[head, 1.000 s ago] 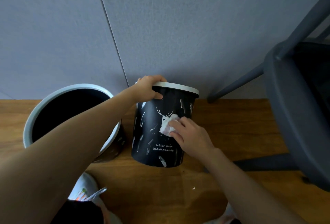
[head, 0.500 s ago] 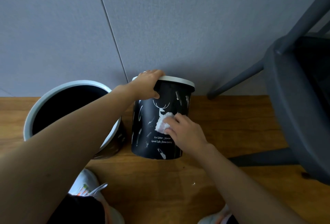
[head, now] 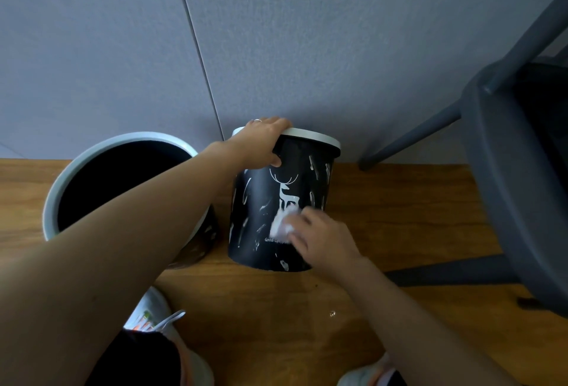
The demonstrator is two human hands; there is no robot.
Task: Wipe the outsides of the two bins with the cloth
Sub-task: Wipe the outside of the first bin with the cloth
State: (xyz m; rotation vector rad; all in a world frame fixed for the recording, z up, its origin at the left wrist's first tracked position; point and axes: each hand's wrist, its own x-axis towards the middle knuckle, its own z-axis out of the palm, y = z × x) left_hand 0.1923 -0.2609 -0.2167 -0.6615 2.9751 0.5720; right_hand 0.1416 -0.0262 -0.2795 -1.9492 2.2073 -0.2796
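Note:
A dark bin with a white deer print stands on the wooden floor, tilted toward the wall. My left hand grips its white rim at the top left. My right hand holds a crumpled white cloth and presses it against the bin's lower front, over the printed text. A second, larger bin with a pale rim stands just to the left, its dark inside showing; my left forearm crosses over it.
A grey panelled wall rises right behind both bins. A dark grey chair stands at the right, one leg reaching the wall. My shoes show at the bottom on the wooden floor.
My right hand has slid the cloth down the bin's front, from the deer print to the text near the bottom. My left hand keeps hold of the rim.

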